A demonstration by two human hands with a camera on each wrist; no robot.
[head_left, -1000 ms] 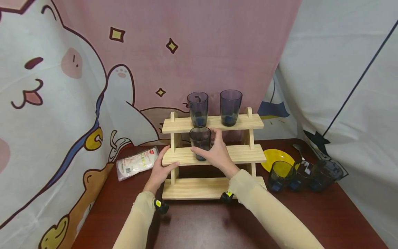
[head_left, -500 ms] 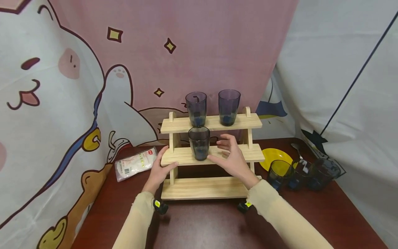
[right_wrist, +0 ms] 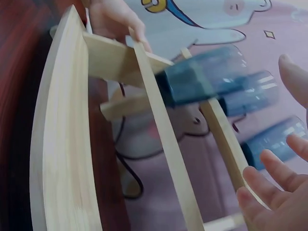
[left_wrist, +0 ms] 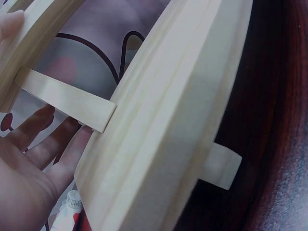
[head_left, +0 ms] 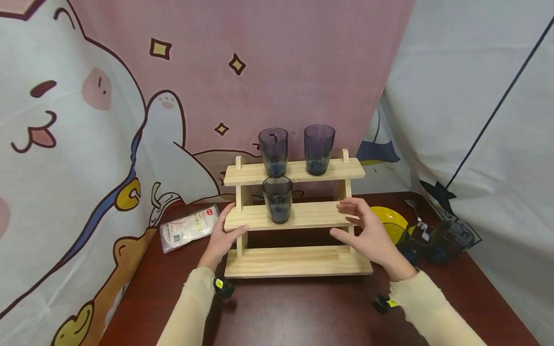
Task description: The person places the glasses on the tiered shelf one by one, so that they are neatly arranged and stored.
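Observation:
A three-tier wooden display shelf [head_left: 298, 262] stands on the table. My left hand [head_left: 220, 240] holds the left end of its middle tier, thumb along the front edge; in the left wrist view its fingers [left_wrist: 36, 127] lie beside an upright. On the left part of that tier a dark tinted glass [head_left: 278, 202] stands upright. Two more tinted glasses, one at left [head_left: 273, 153] and one at right [head_left: 319, 151], stand on the top tier. My right hand [head_left: 370, 235] holds nothing, its fingers parted and loosely bent, in front of the middle tier's right end.
Right of the shelf, several tinted glasses [head_left: 450, 242] stand on the dark red table [head_left: 277, 312], partly behind my right hand. Behind them are a yellow plate [head_left: 383, 215] and a spoon [head_left: 414, 207]. A white plastic packet [head_left: 190, 228] lies at left, before a printed cloth backdrop [head_left: 329, 62].
My right hand has let go of the glass on the middle tier and moved right, toward the tier's right end. The left hand has stayed on the shelf.

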